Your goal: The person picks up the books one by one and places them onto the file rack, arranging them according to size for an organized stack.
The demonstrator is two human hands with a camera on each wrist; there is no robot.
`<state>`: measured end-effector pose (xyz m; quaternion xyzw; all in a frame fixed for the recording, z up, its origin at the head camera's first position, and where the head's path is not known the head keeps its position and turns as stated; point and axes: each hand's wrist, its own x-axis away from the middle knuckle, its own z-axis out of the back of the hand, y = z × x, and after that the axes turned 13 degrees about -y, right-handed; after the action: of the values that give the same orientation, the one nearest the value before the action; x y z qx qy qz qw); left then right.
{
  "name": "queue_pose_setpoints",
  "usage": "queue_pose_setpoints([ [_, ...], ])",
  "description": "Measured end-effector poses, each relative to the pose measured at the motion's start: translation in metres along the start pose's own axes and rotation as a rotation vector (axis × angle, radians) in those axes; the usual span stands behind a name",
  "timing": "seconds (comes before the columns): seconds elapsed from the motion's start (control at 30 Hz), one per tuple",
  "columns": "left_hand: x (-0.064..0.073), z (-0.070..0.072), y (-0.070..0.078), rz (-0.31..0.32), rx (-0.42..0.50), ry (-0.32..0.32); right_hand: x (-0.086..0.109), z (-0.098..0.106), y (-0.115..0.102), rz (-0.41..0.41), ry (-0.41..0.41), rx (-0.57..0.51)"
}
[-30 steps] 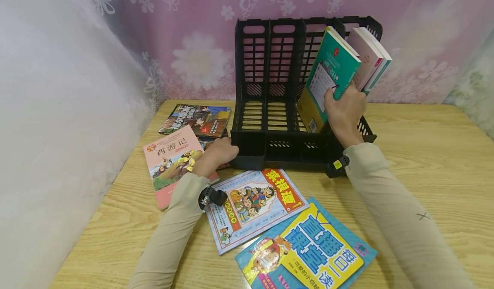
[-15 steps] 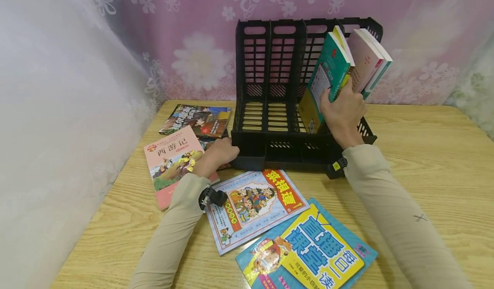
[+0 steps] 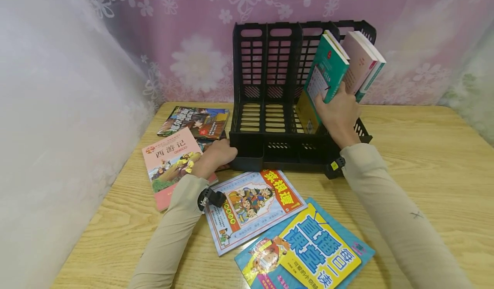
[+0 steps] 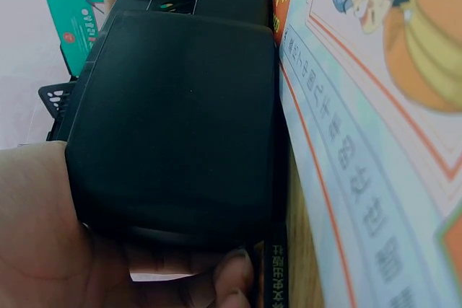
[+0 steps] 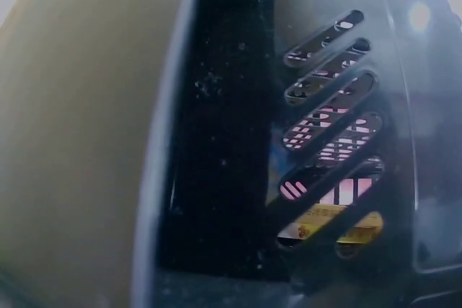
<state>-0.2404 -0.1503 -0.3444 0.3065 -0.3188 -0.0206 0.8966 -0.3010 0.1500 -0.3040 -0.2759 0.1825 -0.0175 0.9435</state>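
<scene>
Book, teal over yellow [image 3: 322, 76], at two o'clock in the head view, standing tilted inside the black rack [image 3: 299, 66], long axis running from seven up to one o'clock. Right hand [image 3: 339, 113] nearer and in contact: most of the cover at eleven o'clock from the knuckles, pale pink book [image 3: 355, 59] close by at one. Thumb flat on the cover, fingers bent round behind the spine edge, holding the book in a pinch; fingertips hidden. Reaching in from five o'clock, back of the hand uppermost. Left hand [image 3: 218, 154], at eight o'clock, curled against the rack's near corner, gripping.
</scene>
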Motion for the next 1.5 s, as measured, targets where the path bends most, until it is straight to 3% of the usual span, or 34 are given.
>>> queue_pose_setpoints([
  [0.17,0.000,0.000,-0.001,-0.008,0.011,0.000,-0.001,0.001,0.002,-0.024,-0.195,-0.064],
  [0.33,0.002,0.002,-0.001,0.000,0.010,0.015,0.001,0.007,0.008,0.045,-0.349,-0.165],
  [0.47,0.005,0.005,-0.004,-0.002,0.014,0.012,-0.002,0.016,0.004,0.033,-0.478,-0.123],
  [0.57,0.005,0.006,-0.006,-0.010,0.007,0.017,-0.005,0.019,-0.001,0.057,-0.521,-0.052],
  [0.7,0.003,0.005,-0.006,-0.017,0.011,0.022,-0.004,0.016,-0.002,0.143,-0.485,-0.046],
  [0.83,0.002,0.007,-0.004,-0.028,0.022,0.028,-0.004,0.012,-0.002,0.178,-0.412,-0.060],
  [0.93,0.002,0.009,-0.003,-0.039,0.014,0.028,-0.003,0.011,-0.001,0.176,-0.375,-0.047],
  [1.07,0.000,0.009,-0.002,-0.021,0.000,0.020,-0.003,0.011,0.001,0.160,-0.390,-0.033],
  [1.23,-0.002,0.006,-0.001,-0.003,0.001,0.027,0.007,0.013,0.008,0.210,-0.338,0.022],
  [1.4,-0.002,0.003,-0.001,0.002,-0.021,0.006,0.030,0.015,0.019,0.270,-0.195,-0.032],
  [1.5,-0.001,0.002,-0.002,0.013,-0.039,0.018,0.040,0.016,0.028,0.352,-0.007,-0.116],
])
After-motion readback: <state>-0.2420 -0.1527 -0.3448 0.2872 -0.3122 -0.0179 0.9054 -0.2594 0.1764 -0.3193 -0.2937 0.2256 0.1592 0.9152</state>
